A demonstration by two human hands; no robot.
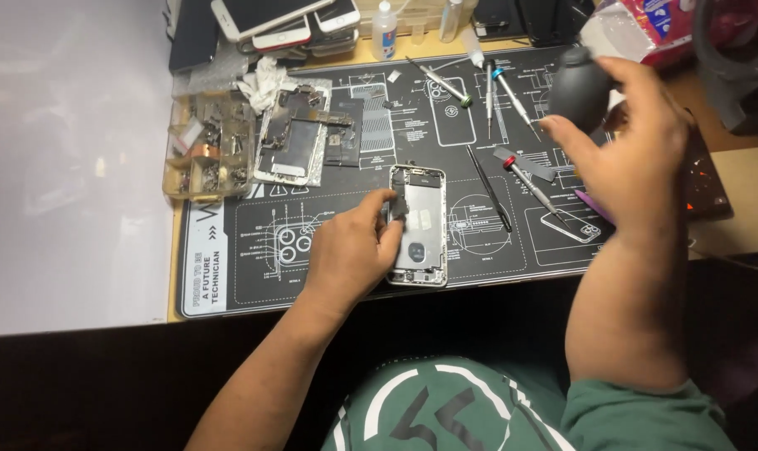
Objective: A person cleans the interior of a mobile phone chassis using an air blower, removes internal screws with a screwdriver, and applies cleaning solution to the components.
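Two bare hands work: left hand (352,250) fingers pinch the thin, light, fragile silver opened phone shell (418,225) by its left edge, right hand (634,146) fingers spread open beside the soft black rubber blower bulb (576,88).

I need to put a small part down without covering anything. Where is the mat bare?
The work mat is bare along its front left, between its left edge and the left hand on the opened phone shell. It is crowded at the back: parts tray, stripped phone, screwdrivers, and around the right hand.
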